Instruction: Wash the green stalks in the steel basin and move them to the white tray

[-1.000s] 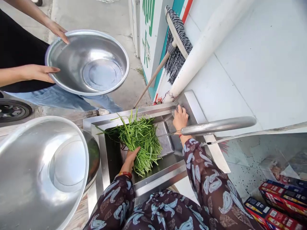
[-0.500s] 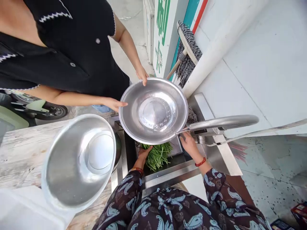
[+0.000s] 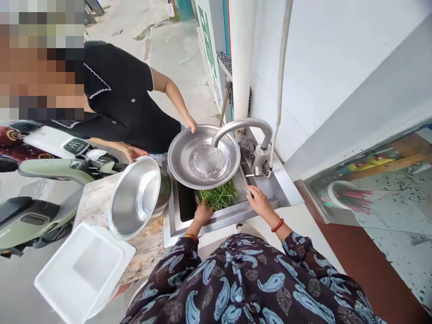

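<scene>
My left hand (image 3: 202, 212) is closed on the near-left edge of a bunch of long, thin green stalks (image 3: 219, 195) lying in the sink (image 3: 186, 207). To the right of the bunch, my right hand (image 3: 259, 201) curls round a short dark handle; what it belongs to is not clear. A wide steel basin (image 3: 178, 159) hangs over the far part of the sink and hides some of the stalks. A co-worker's hand (image 3: 189, 123) grips its far rim. Water falls into the basin from the curved faucet (image 3: 245, 123).
A deep steel pot (image 3: 126, 202) is tilted on the wooden table (image 3: 151, 238) at left, the co-worker's other hand near its rim. In front of it lies a white plastic tub (image 3: 60, 270). A mop (image 3: 225, 94) and white pipe (image 3: 241, 58) stand behind the sink; scooters are at far left.
The co-worker's one hand has left the basin and moved toward the pot. The faucet spout now reaches over the basin, with water running. My view has tilted up and widened.
</scene>
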`<state>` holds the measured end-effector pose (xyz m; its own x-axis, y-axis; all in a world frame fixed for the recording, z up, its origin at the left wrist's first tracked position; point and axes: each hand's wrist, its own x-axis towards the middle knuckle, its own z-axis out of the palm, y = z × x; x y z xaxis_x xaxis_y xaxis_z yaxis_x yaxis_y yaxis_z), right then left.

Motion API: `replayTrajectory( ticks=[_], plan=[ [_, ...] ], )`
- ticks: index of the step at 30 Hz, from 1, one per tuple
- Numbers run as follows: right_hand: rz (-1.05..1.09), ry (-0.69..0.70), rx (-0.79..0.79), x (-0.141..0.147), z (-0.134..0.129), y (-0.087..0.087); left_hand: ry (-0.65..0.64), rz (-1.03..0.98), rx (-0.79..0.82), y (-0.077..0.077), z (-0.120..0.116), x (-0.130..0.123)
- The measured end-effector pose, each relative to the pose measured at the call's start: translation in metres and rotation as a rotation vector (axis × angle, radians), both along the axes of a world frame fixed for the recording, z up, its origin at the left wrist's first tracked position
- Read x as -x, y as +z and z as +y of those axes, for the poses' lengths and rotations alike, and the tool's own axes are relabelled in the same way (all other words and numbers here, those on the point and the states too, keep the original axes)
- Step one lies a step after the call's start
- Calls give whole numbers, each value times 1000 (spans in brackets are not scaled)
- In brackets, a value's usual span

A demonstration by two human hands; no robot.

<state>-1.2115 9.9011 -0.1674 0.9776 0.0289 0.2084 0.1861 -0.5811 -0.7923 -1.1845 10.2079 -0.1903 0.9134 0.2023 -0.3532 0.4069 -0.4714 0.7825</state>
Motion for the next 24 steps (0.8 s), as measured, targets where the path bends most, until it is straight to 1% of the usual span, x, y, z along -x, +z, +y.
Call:
replayTrajectory(
  ticks=[3,5,6,7,9,11,12,14,16,18,20,22,24],
  plan=[
    [-22,-16,-33,23,-10,-3,-3,-37,-48,4,-11,25],
    [-26,-6,-40,40,-16,-2,6,-87,-42,9,-14,42],
    [-28,-3,-44,49,-20,-1,39,-120,-18,14,-12,50],
    [-28,-3,-50,57,-24,0,103,-154,27,20,-8,59],
    [-29,-15,-70,74,-36,2,307,-215,200,37,9,75],
    [-28,-38,-95,89,-49,4,544,-252,434,60,37,88],
    [-25,-52,-108,96,-56,5,642,-266,534,73,53,94],
    [-16,-81,-135,108,-68,7,776,-297,630,98,84,105],
    [-28,-101,-164,116,-80,14,850,-340,624,119,107,113],
    [-71,-97,-189,121,-92,24,895,-375,584,132,119,120],
    [-127,-92,-191,121,-106,36,965,-368,543,138,120,128],
    [-165,-108,-168,119,-120,46,1028,-339,526,141,116,135],
    [-181,-125,-138,117,-132,52,1059,-317,542,142,111,139]
  ],
)
